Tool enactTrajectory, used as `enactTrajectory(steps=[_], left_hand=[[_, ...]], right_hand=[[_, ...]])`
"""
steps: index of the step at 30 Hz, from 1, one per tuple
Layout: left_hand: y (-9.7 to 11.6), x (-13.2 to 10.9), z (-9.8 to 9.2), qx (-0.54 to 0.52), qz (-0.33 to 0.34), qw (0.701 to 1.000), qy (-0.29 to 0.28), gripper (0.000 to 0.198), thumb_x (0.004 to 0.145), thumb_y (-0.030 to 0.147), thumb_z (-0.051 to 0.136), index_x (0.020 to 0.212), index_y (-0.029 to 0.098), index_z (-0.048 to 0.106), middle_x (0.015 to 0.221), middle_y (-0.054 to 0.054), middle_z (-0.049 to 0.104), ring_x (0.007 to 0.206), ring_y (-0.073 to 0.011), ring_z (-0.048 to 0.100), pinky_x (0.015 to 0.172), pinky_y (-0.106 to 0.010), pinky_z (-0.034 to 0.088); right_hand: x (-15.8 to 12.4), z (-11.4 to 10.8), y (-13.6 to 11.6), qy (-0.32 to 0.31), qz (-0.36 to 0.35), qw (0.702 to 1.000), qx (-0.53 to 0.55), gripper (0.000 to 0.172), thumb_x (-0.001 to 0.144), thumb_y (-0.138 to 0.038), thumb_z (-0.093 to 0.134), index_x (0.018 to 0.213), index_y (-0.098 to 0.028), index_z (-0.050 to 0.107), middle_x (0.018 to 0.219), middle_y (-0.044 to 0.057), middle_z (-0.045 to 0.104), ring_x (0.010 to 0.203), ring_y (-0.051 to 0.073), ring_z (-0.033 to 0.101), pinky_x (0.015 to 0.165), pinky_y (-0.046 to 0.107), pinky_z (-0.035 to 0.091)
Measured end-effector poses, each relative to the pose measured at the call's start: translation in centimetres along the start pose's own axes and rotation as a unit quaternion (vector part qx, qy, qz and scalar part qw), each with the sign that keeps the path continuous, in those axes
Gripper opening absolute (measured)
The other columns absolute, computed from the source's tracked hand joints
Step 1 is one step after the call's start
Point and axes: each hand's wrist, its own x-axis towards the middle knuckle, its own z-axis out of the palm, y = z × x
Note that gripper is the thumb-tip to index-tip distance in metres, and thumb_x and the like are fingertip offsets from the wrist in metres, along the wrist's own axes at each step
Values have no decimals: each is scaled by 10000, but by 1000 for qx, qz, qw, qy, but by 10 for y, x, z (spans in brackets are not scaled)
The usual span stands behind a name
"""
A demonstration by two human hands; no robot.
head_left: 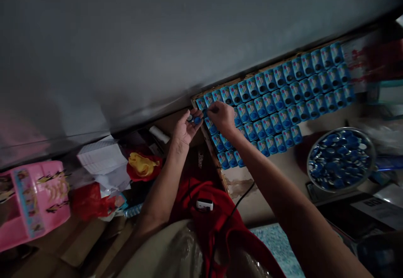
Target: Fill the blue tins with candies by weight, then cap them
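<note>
My left hand [185, 127] is turned palm up beyond the left end of the table, its fingers curled round a few small round blue discs [197, 120], some with a silvery side. Close by, my right hand [221, 116] is in a pinch over the leftmost cards; whatever its fingertips hold is hidden. Blue cards [278, 77] with printed fronts lie in several slanted rows on the table. Many carry a round spot at the lower end, dark in the back rows and blue in the front ones.
A round metal bowl [341, 160] full of shiny blue discs stands on the table [261, 185] at right. A grey wall [151, 38] rises behind. To the left are a pink plastic container [40, 202], white papers [100, 156] and a red-and-yellow bundle [143, 165]. A dark cable crosses my lap.
</note>
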Motion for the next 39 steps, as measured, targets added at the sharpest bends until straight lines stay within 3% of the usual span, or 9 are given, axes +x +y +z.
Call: enactTrajectory(steps=[5, 11, 16, 19, 23, 27, 29, 33, 39], left_hand=[[11, 5, -1, -2, 22, 1000, -3, 249, 1166, 264, 595, 1225, 150, 808, 1188, -127, 879, 1282, -246, 827, 1205, -394, 626], [17, 8, 3, 14, 19, 1000, -21, 254, 1178, 285, 589, 1250, 160, 798, 1238, -134, 872, 1315, -248, 815, 1198, -397, 630], [22, 0, 0, 26, 24, 999, -4, 262, 1181, 291, 579, 1260, 161, 792, 1149, -119, 878, 1200, -223, 851, 1138, -357, 653], [19, -2, -6, 18, 20, 1000, -8, 256, 1178, 283, 582, 1240, 150, 791, 1070, -107, 876, 1112, -208, 863, 1099, -342, 663], [4, 1, -6, 5, 12, 1000, -10, 239, 1163, 239, 585, 1158, 144, 803, 961, -79, 858, 994, -186, 858, 1005, -291, 674], [-11, 2, 4, 0, 6, 1000, -22, 252, 1158, 215, 573, 1101, 145, 808, 972, -89, 856, 1021, -188, 853, 962, -258, 667], [-13, 1, 8, -9, 4, 1000, -29, 253, 1166, 207, 562, 1089, 147, 796, 1002, -90, 859, 1029, -181, 852, 999, -264, 663], [-9, 0, 10, -7, 0, 1000, -29, 194, 1140, 197, 620, 1244, 164, 781, 1064, -83, 865, 1012, -187, 856, 1101, -355, 660], [0, -2, 5, 14, 4, 999, -39, 226, 1166, 286, 597, 1253, 189, 782, 1118, -79, 872, 1158, -203, 848, 1170, -382, 634]], right_hand=[[15, -2, -21, -74, -24, 980, -181, 244, 1058, -177, 592, 1173, -213, 804, 1345, 128, 809, 1187, 284, 757, 881, 330, 517], [34, -8, -37, -110, 36, 964, -239, 332, 1059, -189, 638, 1377, -240, 714, 1306, 129, 840, 1185, 305, 771, 902, 348, 536], [16, -13, -44, -98, 26, 970, -221, 345, 1098, -188, 608, 1418, -219, 732, 1331, 148, 830, 1176, 308, 775, 908, 347, 535], [-13, -10, -38, -69, -17, 983, -168, 318, 1159, -260, 537, 1364, -235, 778, 1399, 130, 787, 1190, 283, 749, 904, 321, 529], [-42, 3, -24, -77, -85, 988, -103, 398, 1166, -270, 515, 1467, -241, 773, 1403, 136, 736, 1195, 264, 716, 975, 312, 529], [-50, 11, -12, -57, -118, 990, -50, 311, 1087, -204, 588, 1257, -217, 849, 1315, 141, 740, 1230, 266, 693, 1075, 332, 529], [-46, 8, -8, -33, -105, 994, -8, 271, 1048, -184, 606, 1157, -207, 853, 1252, 127, 765, 1196, 257, 713, 1056, 334, 552], [-20, -7, 0, 12, 11, 999, 43, 279, 1007, -172, 604, 1166, -183, 833, 1130, 85, 831, 1046, 233, 775, 971, 327, 595], [28, -22, 0, -19, 38, 988, -145, 209, 978, -198, 673, 1081, -213, 854, 1250, 109, 842, 1178, 312, 772, 993, 398, 600]])
